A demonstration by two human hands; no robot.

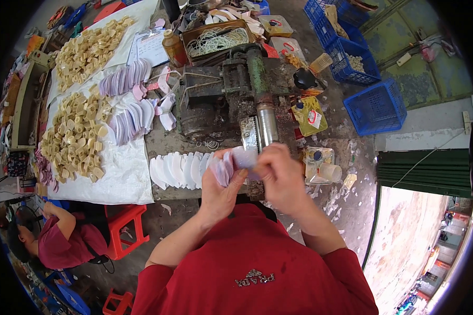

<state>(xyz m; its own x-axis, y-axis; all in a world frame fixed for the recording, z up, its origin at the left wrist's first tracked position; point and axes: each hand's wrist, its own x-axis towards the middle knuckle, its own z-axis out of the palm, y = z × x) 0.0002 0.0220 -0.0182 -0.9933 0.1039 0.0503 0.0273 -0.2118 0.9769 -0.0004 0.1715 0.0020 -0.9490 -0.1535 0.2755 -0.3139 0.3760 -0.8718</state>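
My left hand (215, 195) is closed around a small stack of lilac curved pieces (223, 168). Another flat lilac piece (244, 156) spans the gap between my two hands, just in front of the machine's metal roller (268, 126). With curled fingers, partly smeared by motion, my right hand (285, 181) pinches that piece at its right edge. The grimy machine (205, 107) sits on the table directly ahead. Left of my left hand, a row of white curved pieces (178, 170) lies along the table's near edge.
Beige pieces (73, 139) are heaped on white sheeting (123, 184) at the left, beside fanned lilac pieces (131, 123). A box of cord (218, 42) stands behind the machine. Plastic containers (320, 163) and blue crates (376, 107) are at the right. A seated person (63, 239) works at lower left.
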